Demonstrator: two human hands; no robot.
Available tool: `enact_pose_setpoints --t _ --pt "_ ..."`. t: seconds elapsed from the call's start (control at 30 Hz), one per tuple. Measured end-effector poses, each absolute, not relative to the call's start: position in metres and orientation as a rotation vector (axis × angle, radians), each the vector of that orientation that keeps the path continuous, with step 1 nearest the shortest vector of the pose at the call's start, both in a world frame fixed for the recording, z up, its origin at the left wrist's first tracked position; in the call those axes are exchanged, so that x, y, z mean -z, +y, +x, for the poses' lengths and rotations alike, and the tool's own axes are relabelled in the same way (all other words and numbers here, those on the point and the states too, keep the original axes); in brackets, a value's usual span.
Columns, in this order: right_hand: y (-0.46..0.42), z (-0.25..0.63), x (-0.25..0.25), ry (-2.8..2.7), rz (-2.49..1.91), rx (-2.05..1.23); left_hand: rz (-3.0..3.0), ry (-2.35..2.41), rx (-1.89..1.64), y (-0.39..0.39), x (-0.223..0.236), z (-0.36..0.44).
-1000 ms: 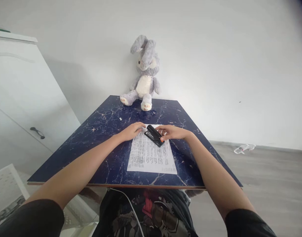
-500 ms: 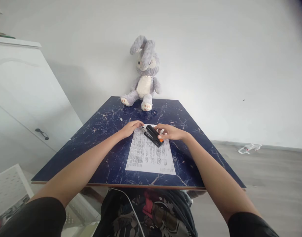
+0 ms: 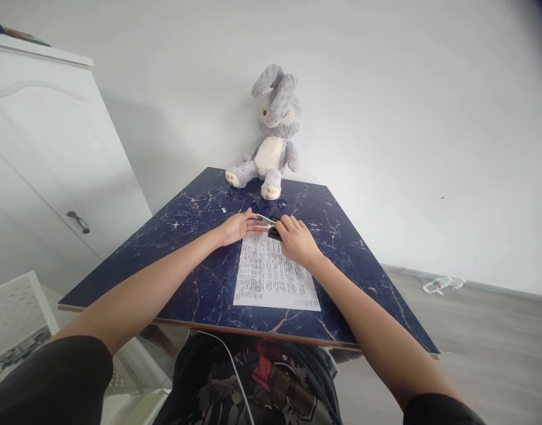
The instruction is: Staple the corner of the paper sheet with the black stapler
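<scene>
My right hand (image 3: 296, 241) is wrapped around a black stapler (image 3: 274, 233), lifted and tilted over the top of a printed sheet of paper (image 3: 275, 280). The stapler is opened up, its silver magazine pointing left towards my left hand (image 3: 235, 228). That hand is open with fingers stretched out under the magazine's end, and the thumb is at or very near its tip. Whether the thumb presses on it is too small to tell. My right fingers hide most of the stapler's body. The sheet lies flat on the dark blue marbled table (image 3: 200, 260).
A grey plush rabbit (image 3: 273, 136) sits at the table's back edge against the wall. A small white scrap (image 3: 224, 210) lies on the table's left half. On the left stands a white cabinet (image 3: 45, 147). A clear plastic item (image 3: 443, 285) lies on the floor at right.
My right hand has closed over the stapler and raised it, turning it towards my left hand. My left hand has turned, its fingers now spread below the magazine. The view has shifted slightly.
</scene>
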State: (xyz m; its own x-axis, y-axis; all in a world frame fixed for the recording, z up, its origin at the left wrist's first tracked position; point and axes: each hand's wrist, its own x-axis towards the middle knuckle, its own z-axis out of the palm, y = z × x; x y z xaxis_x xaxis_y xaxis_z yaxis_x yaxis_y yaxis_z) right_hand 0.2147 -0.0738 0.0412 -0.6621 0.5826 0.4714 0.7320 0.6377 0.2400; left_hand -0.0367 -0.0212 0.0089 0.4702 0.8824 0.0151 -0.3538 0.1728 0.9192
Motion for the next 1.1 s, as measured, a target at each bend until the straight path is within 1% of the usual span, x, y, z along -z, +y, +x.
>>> enact_pose_setpoints --t 0.07,0.17,0.4,0.53,0.6,0.67,0.77,0.83,0.9,0.97,1.1 --pt "-0.074 0.212 -0.04 -2.529 -1.052 0.792 1.031 0.579 -0.895 -0.026 -0.013 -0.036" --pt "-0.073 0.21 -0.037 -2.543 -1.055 0.919 1.079 0.602 -0.867 -0.03 -0.017 -0.034" --pt "-0.08 0.205 -0.04 -2.59 -0.96 1.012 1.159 0.705 -0.846 -0.03 -0.011 -0.031" --pt "-0.083 0.201 -0.04 -2.607 -0.941 0.965 1.153 0.728 -0.88 -0.029 -0.009 -0.031" --pt "-0.082 0.2 -0.04 -2.593 -0.978 0.859 1.161 0.745 -0.899 -0.029 -0.009 -0.031" --pt "-0.079 0.202 -0.04 -2.522 -1.091 0.65 1.173 0.79 -0.922 -0.028 -0.009 -0.031" --pt "-0.071 0.211 -0.044 -2.37 -1.34 0.111 1.206 0.874 -1.055 -0.025 -0.01 -0.034" --pt "-0.066 0.22 -0.048 -2.374 -1.413 -0.273 1.283 0.879 -1.207 -0.025 -0.012 -0.036" --pt "-0.063 0.226 -0.051 -2.452 -1.369 -0.486 1.393 0.843 -1.335 -0.028 -0.015 -0.037" --pt "-0.064 0.23 -0.053 -2.512 -1.269 -0.51 1.499 0.821 -1.384 -0.033 -0.02 -0.036" --pt "-0.068 0.23 -0.057 -2.384 -1.03 -0.33 1.651 0.842 -1.315 -0.05 -0.033 -0.027"
